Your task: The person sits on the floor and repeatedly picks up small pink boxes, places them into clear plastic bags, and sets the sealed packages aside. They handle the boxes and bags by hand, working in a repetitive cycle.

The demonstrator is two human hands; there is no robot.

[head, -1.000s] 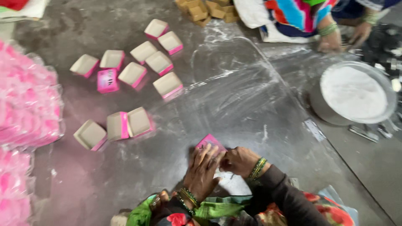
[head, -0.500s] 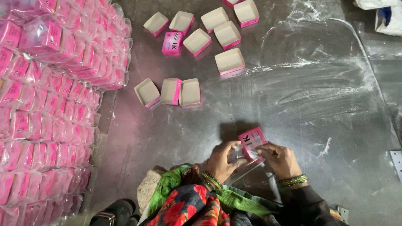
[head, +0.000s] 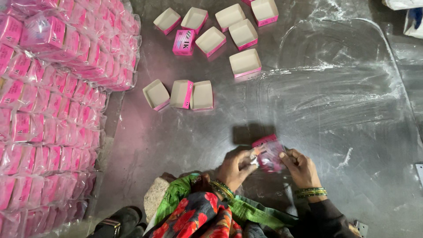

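Grey, powder-streaked floor fills the head view, with the person seated at 6 o'clock. Left hand and right hand each have their grip clamped on one side of a small pink box sheathed in clear film, held just above the floor below centre. The box appears tilted, its long axis running roughly from 7 to 1 o'clock, the far end pointing towards the open cartons at 12 o'clock; the exact face presented cannot be told through the glare. For a neat result, it seems best to keep the fingertips on opposite edges and draw the film taut without crushing the corners. Stacked film-wrapped packs lie well apart at 9 o'clock.
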